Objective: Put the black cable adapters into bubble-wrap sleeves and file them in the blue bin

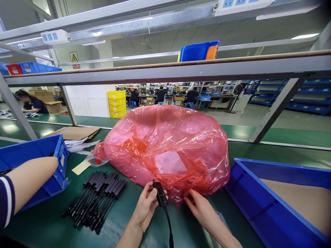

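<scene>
My left hand point(148, 204) is closed around a small black box-shaped device point(160, 193) with small marks on its face. A black cable point(168, 220) hangs from its lower end to a plug. In front of both hands lies a large, puffed-up pink-red plastic bag point(170, 137). My right hand point(198, 206) has its fingers pinched at the bag's near edge; the fingertips are partly hidden by the film. To the left of my hands, several similar black cabled devices point(99, 193) lie in a bundle on the green table point(38, 229).
A blue bin point(254, 199) with cardboard inside stands at the right. Another person's arm point(33, 182) reaches over a blue bin point(58, 172) at the left. Paper sheets point(80, 144), a cardboard sheet point(74, 132) and a cream slip point(81, 167) lie behind the bundle. A metal shelf point(165, 74) spans above.
</scene>
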Demonstrator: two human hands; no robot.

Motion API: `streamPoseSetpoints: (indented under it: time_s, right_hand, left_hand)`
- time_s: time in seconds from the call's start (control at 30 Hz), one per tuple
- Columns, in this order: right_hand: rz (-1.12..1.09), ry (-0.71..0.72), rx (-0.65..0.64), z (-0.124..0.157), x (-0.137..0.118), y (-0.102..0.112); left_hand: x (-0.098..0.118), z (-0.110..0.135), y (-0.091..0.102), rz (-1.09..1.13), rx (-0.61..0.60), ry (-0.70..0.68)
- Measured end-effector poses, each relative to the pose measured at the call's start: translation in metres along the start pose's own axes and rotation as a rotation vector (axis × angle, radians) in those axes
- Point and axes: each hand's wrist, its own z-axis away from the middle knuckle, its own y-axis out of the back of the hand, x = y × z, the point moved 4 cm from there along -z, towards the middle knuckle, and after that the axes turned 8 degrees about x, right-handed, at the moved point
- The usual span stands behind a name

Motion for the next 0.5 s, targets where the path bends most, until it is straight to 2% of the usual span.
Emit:
streamPoseSetpoints:
  time_s: [0.17,0.3,0.4,0.5]
  right_hand:
    - [0.043,0.121,-0.113,0.000,-0.014,-0.011]
    - [0.065,0.136,-0.114,-0.006,-0.024,-0.016]
    - [0.077,0.129,-0.068,0.001,-0.037,-0.003]
    - [0.063,0.104,0.019,0.021,-0.056,0.015]
  left_hand:
    - [-0.005,0.003,-0.003,-0.015,-0.086,0.018]
    - [-0.003,0.006,-0.007,-0.068,-0.152,0.023]
    - [0.002,0.007,-0.008,-0.091,-0.157,0.011]
    - [0.005,0.008,-0.012,-0.126,-0.147,-0.028]
